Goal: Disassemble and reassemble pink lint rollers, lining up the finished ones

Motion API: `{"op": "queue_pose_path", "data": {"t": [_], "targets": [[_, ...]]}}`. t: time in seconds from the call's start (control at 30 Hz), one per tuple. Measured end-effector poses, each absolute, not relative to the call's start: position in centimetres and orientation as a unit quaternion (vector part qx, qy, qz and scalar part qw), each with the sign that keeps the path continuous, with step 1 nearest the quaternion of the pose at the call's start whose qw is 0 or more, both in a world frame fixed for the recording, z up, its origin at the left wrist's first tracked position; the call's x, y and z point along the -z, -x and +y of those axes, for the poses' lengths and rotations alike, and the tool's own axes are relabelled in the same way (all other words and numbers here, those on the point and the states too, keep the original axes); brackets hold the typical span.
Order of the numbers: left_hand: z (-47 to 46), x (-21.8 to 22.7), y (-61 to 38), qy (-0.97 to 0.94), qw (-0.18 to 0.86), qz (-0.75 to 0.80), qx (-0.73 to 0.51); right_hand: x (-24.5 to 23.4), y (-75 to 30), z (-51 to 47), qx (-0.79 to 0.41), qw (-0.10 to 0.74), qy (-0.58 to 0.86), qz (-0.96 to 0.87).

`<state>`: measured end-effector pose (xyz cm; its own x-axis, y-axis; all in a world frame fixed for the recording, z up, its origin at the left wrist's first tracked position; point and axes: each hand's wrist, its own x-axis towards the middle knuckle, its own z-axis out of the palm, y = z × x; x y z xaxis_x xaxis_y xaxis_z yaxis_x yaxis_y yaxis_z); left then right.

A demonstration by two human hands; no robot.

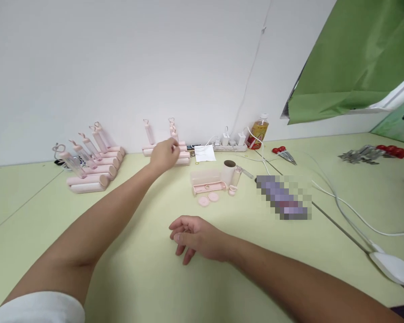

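My left hand [164, 154] reaches to the back of the table, fingers bent, beside pale pink cylinders [183, 160] lying there. Clear tubes with pink looped caps [174, 133] rise right behind its fingertips. Whatever it grips, if anything, is hidden by the fingers. Nearer the front, my right hand [200, 237] hovers with loosely spread fingers and holds nothing. Beyond it lie an opened pink case [208, 187], two pink discs [208, 198], a cardboard-cored pink tube [229, 171] standing on end, and a small clear tube with a pink ring cap [234, 179].
At left, several pink cylinders [89, 184] lie in a row with looped tubes [72, 163] by them. A power strip [230, 147], paper [204, 153] and drink bottle [257, 132] line the wall. Red-handled tools [283, 154] and white cables [350, 206] are right.
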<state>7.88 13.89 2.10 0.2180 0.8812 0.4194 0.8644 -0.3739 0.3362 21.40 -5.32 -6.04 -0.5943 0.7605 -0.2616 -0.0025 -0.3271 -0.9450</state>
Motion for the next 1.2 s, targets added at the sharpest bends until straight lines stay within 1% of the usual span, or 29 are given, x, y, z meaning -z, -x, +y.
{"op": "queue_pose_path", "data": {"t": [0.07, 0.13, 0.23, 0.33, 0.47, 0.57, 0.63, 0.77, 0.87, 0.93, 1.0, 1.2], "targets": [[11.7, -3.0, -10.3, -0.860, 0.036, 0.454, -0.230, 6.1, -21.3, -5.2, -0.716, 0.263, 0.370, -0.530], [10.0, -3.6, -12.9, -0.909, 0.035, 0.371, -0.186, 6.1, -21.2, -5.2, -0.703, 0.269, 0.369, -0.545], [8.8, -4.1, -16.4, -0.937, 0.003, 0.327, -0.125, 6.1, -21.4, -5.1, -0.657, 0.286, 0.373, -0.589], [9.0, -4.0, -18.6, -0.938, -0.018, 0.342, -0.060, 5.6, -22.2, -4.6, -0.529, 0.299, 0.410, -0.680], [9.9, -3.7, -19.4, -0.938, -0.015, 0.343, -0.044, 4.3, -23.7, -3.3, -0.310, 0.306, 0.457, -0.775], [10.2, -4.2, -18.7, -0.938, -0.012, 0.338, -0.073, 3.3, -24.9, -2.4, -0.210, 0.290, 0.502, -0.787], [10.1, -5.2, -17.6, -0.931, -0.015, 0.348, -0.112, 2.7, -25.7, -2.0, -0.170, 0.266, 0.536, -0.783], [8.3, -8.1, -13.6, -0.904, -0.004, 0.381, -0.194, 2.3, -26.9, -1.3, -0.123, 0.241, 0.578, -0.770], [5.5, -9.0, -9.8, -0.870, 0.015, 0.434, -0.233, 2.5, -27.2, -0.9, -0.110, 0.230, 0.572, -0.779], [3.2, -8.3, -7.5, -0.853, 0.019, 0.452, -0.261, 2.9, -27.1, -0.8, -0.117, 0.216, 0.557, -0.793], [1.0, -6.5, -5.6, -0.849, 0.026, 0.440, -0.291, 3.3, -26.9, -0.7, -0.123, 0.204, 0.546, -0.804], [-2.8, 0.0, -3.3, -0.840, 0.140, 0.397, -0.342, 4.0, -26.3, -0.8, -0.129, 0.176, 0.550, -0.806]]}}
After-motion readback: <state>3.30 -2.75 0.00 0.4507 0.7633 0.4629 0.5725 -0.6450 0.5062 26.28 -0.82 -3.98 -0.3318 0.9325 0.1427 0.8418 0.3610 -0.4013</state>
